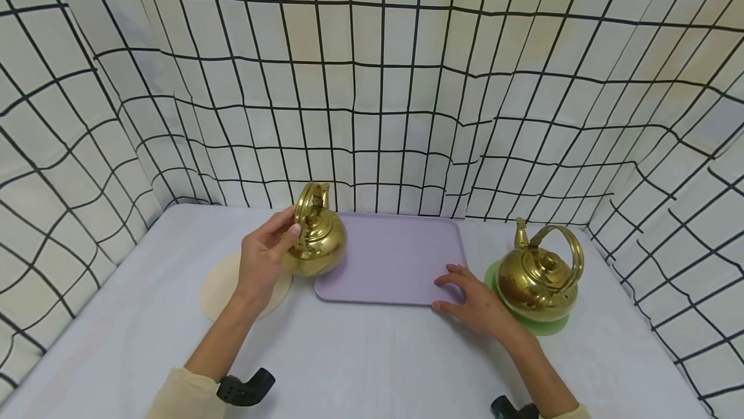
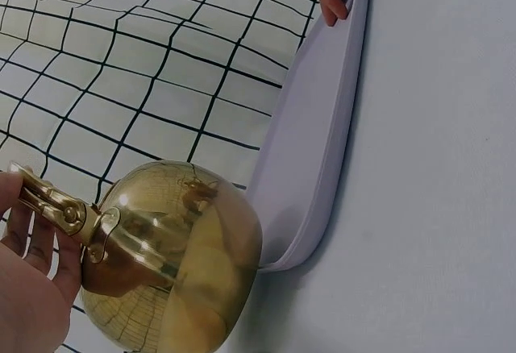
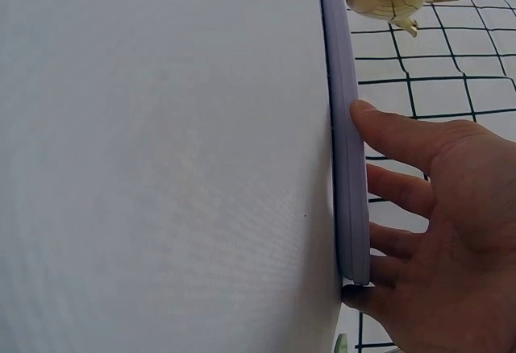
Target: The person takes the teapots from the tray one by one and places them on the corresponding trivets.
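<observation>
My left hand (image 1: 261, 254) grips the raised handle of a brass teapot (image 1: 322, 248), which is held up at the left end of a lilac tray (image 1: 395, 257). In the left wrist view the round teapot body (image 2: 169, 248) is tilted and partly covers the tray's near end. My right hand (image 1: 476, 306) is at the tray's front right corner, its fingers loosely bent and spread. In the right wrist view the thumb touches the tray's rim (image 3: 347, 168). Right of that hand, a second brass teapot (image 1: 537, 283) stands on a green round mat (image 1: 546, 327).
A cream round mat (image 1: 217, 290) lies on the white tabletop (image 1: 360, 361), partly behind my left forearm. White walls with a black grid (image 1: 378, 90) enclose the back and both sides of the table.
</observation>
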A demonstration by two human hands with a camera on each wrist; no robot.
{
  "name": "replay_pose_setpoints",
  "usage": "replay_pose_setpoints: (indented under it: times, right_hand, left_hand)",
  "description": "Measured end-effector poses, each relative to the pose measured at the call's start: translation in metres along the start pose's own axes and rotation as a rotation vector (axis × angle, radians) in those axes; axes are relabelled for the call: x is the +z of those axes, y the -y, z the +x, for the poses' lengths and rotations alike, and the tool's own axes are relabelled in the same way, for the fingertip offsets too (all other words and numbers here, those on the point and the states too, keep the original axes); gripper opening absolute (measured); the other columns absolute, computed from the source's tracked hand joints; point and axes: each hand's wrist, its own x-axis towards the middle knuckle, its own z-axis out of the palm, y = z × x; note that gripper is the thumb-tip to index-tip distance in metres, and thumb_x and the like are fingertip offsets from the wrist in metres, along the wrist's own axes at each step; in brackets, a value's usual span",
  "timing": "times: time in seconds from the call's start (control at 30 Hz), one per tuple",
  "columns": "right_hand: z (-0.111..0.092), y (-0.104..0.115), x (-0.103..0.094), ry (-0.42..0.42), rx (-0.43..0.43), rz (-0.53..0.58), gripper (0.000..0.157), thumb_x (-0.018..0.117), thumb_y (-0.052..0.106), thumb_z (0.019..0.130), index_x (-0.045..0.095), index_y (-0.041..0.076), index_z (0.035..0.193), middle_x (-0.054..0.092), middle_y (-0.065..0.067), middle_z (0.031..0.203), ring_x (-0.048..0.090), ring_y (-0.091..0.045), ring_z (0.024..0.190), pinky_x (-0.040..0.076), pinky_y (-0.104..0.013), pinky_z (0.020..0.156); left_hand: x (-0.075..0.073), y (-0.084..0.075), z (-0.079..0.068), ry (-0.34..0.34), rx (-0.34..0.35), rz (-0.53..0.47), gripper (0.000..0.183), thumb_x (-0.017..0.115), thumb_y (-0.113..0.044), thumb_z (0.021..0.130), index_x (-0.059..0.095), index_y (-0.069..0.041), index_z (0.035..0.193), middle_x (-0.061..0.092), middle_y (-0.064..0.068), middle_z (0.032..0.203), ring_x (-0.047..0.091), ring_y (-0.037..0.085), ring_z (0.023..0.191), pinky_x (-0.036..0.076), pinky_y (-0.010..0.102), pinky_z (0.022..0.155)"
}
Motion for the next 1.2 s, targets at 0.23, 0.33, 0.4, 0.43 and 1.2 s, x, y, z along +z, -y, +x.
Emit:
replay_pose_setpoints:
  times: [0.23,0.33,0.4,0.43,1.2]
  right_hand:
    - [0.0,-0.001,0.001,-0.001,-0.001,-0.014,0.04,0.081,0.03,0.091,0.071,0.014,0.127,0.046,-0.021,0.161,0.031,-0.047,0.156,0.033,-0.065,0.124]
    - [0.0,0.0,0.0,-0.002,0.001,-0.006,0.041,0.081,0.029,0.091,0.071,0.014,0.127,0.046,-0.022,0.161,0.031,-0.047,0.156,0.032,-0.066,0.124]
    - [-0.001,0.001,-0.001,-0.002,0.001,-0.002,0.041,0.081,0.029,0.091,0.071,0.013,0.127,0.046,-0.022,0.161,0.031,-0.048,0.156,0.032,-0.066,0.124]
    - [-0.001,0.001,-0.001,-0.001,0.001,-0.003,0.041,0.081,0.029,0.091,0.071,0.013,0.127,0.046,-0.022,0.161,0.031,-0.048,0.156,0.032,-0.066,0.124]
    - [-0.001,0.002,-0.001,0.005,-0.003,0.009,0.041,0.08,0.03,0.092,0.07,0.015,0.128,0.044,-0.021,0.162,0.029,-0.047,0.157,0.031,-0.066,0.124]
  left_hand:
    - [-0.005,0.0,-0.001,-0.001,0.005,-0.027,0.046,0.06,-0.01,0.105,0.054,-0.007,0.151,0.065,-0.008,0.138,0.06,0.0,0.127,0.046,0.009,0.108]
    - [-0.006,-0.001,-0.001,-0.003,0.025,-0.033,0.046,0.06,-0.008,0.105,0.054,-0.006,0.15,0.066,-0.013,0.133,0.061,0.0,0.126,0.047,0.009,0.107]
    - [-0.007,-0.002,-0.002,-0.003,0.037,-0.038,0.045,0.06,-0.008,0.105,0.054,-0.005,0.149,0.067,-0.016,0.13,0.062,0.001,0.125,0.048,0.009,0.106]
    - [-0.008,-0.002,-0.002,-0.004,0.042,-0.041,0.045,0.06,-0.007,0.105,0.054,-0.005,0.149,0.068,-0.017,0.129,0.062,0.001,0.124,0.049,0.009,0.105]
    - [-0.021,0.0,-0.008,-0.04,0.047,-0.057,0.047,0.061,-0.012,0.105,0.053,0.0,0.149,0.068,-0.02,0.127,0.062,-0.001,0.124,0.046,0.008,0.106]
